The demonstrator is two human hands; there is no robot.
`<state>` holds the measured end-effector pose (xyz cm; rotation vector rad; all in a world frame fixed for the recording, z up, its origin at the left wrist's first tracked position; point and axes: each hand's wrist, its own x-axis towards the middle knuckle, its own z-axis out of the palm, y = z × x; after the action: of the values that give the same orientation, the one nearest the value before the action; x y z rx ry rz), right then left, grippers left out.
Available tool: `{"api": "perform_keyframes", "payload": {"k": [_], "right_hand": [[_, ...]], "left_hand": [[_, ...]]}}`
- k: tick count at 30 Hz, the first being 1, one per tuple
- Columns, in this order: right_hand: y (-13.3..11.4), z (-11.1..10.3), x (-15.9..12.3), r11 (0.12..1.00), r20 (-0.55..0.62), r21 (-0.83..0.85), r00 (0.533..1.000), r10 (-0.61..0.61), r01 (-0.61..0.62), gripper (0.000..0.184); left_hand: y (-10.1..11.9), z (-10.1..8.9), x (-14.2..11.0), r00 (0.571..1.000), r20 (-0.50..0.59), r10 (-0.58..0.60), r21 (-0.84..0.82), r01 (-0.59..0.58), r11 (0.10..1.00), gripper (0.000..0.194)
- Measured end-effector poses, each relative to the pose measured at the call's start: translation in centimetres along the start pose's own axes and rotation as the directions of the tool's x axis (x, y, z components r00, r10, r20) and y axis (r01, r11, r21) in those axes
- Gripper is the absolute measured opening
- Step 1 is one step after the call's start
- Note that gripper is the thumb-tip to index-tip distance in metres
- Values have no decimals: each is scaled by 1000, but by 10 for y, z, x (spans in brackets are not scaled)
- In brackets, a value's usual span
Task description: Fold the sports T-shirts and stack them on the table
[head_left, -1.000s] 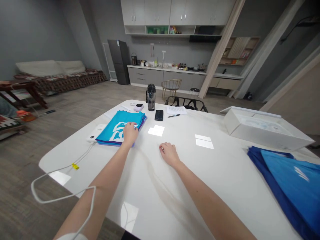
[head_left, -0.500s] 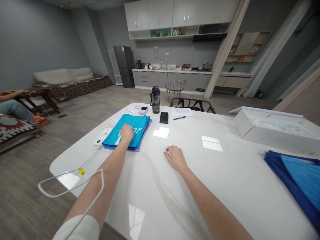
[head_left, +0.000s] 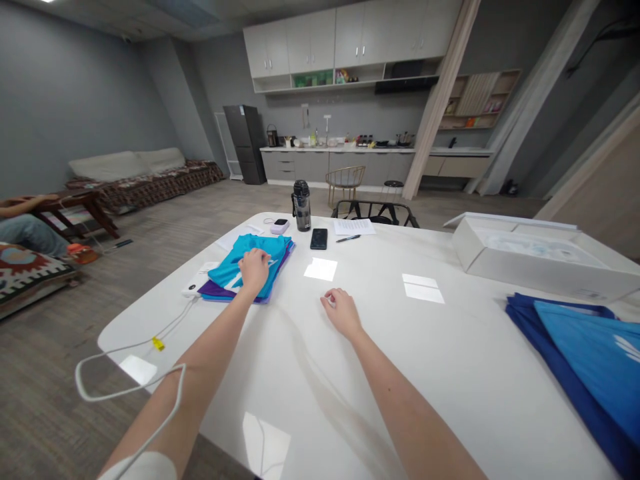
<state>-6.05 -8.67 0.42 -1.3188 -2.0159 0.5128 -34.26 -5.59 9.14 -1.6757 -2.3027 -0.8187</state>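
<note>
The left hand (head_left: 254, 271) sits palm down on a teal shirt (head_left: 267, 248), its fingers curled and pressing into the cloth. Whether they have actually pinched a fold is hard to tell. The shirt lies rumpled and partly folded, with white print showing beside the hand, on top of a purple cloth (head_left: 216, 291) whose edge sticks out just left of the hand. Both look light, soft and limp, so they would sag if lifted by one point; a hold along a folded edge, with the fingers under the layers, seems the surest.

The right hand (head_left: 341, 312) rests on the white counter (head_left: 280, 380), well to the right of the pile. It is half curled, with no clear hold on anything.

Just beyond the left hand stand a water bottle (head_left: 301, 205) and a phone (head_left: 319, 239). Beside the phone lie a sheet of paper (head_left: 354, 227) and a pen (head_left: 348, 238). A white charger (head_left: 194, 285) with a white cable (head_left: 150, 350) sits left of the left hand. Far right of the right hand are a white box (head_left: 530, 257) and a blue shirt (head_left: 585, 360).
</note>
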Motion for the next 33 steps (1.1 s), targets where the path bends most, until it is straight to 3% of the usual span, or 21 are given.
{"api": "perform_keyframes", "payload": {"k": [3, 6, 9, 12, 14, 15, 16, 17, 18, 19, 21, 22, 23, 24, 26, 30, 32, 33], "right_hand": [[8, -1, 2, 972, -96, 214, 988, 123, -100, 24], [18, -16, 0, 902, -154, 386, 951, 269, -193, 33], [33, -50, -8, 864, -185, 460, 929, 321, -206, 39], [54, -95, -28, 857, -185, 467, 924, 334, -216, 37], [69, -124, -47, 885, -134, 414, 947, 292, -214, 32], [76, -137, -58, 903, -86, 373, 961, 262, -213, 29], [82, -149, -69, 921, -29, 328, 972, 234, -212, 27], [87, -158, -79, 934, 30, 286, 977, 212, -212, 25], [91, -165, -89, 946, 78, 248, 977, 196, -210, 23], [94, -171, -96, 955, 113, 213, 976, 184, -205, 21], [95, -177, -108, 972, 149, 143, 974, 168, -189, 21], [93, -178, -112, 978, 158, 101, 974, 164, -181, 21], [90, -179, -115, 983, 167, 53, 972, 164, -175, 22], [86, -180, -117, 984, 171, 0, 970, 174, -176, 22], [76, -182, -122, 973, 177, -106, 960, 219, -203, 22], [55, -193, -135, 944, 250, -231, 923, 291, -235, 26], [48, -198, -142, 945, 385, -212, 868, 313, -247, 30], [45, -200, -145, 942, 478, -189, 812, 334, -276, 33]], "left_hand": [[34, -8, -29, 983, 62, 175, -176, -162, 971, 21], [73, -14, -68, 897, 186, 401, -441, -288, 850, 21], [117, -20, -116, 736, 274, 619, -707, -282, 648, 26], [164, -29, -167, 535, 408, 740, -849, -75, 523, 26], [191, -32, -195, 362, 453, 815, -881, 45, 470, 21], [203, -31, -206, 306, 443, 843, -894, 72, 443, 19], [212, -28, -213, 291, 421, 859, -905, 74, 419, 18], [219, -23, -218, 329, 406, 853, -908, 45, 416, 19], [224, -15, -218, 415, 402, 816, -894, -16, 449, 23], [227, -5, -215, 534, 397, 746, -851, -90, 517, 28], [228, 21, -202, 781, 355, 513, -614, -219, 759, 34], [227, 36, -193, 853, 328, 406, -467, -227, 855, 35], [226, 50, -184, 885, 341, 319, -339, -201, 919, 44], [225, 64, -175, 891, 381, 249, -244, -163, 956, 53], [226, 89, -159, 870, 441, 219, -149, -170, 974, 64], [247, 123, -138, 820, 481, 309, -133, -280, 951, 71], [266, 135, -131, 795, 486, 363, -154, -331, 931, 72], [276, 140, -128, 782, 488, 388, -169, -352, 921, 72]]}}
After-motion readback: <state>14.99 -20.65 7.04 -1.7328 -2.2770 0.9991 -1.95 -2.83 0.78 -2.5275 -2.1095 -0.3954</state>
